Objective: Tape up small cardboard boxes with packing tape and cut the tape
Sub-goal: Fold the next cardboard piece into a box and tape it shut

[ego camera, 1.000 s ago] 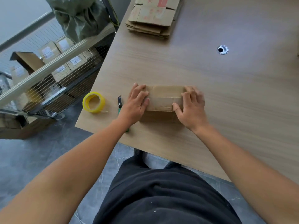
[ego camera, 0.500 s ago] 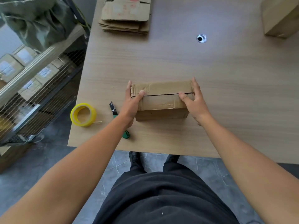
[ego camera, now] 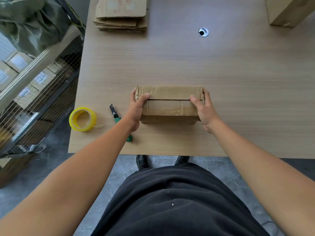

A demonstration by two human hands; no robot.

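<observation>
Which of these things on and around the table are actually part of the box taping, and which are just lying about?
In the job: small box, gripped by left hand and right hand; yellow tape roll; green knife; flat cardboard stack, probably next.
Lying about: larger box at the far corner; cable hole; wire cart; green bag.

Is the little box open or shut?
Shut: the cardboard box has its top flaps meeting along a thin dark seam.

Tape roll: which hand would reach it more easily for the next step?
Probably the left hand: it grips the box end nearest the tape roll; the right hand is on the far end.
</observation>
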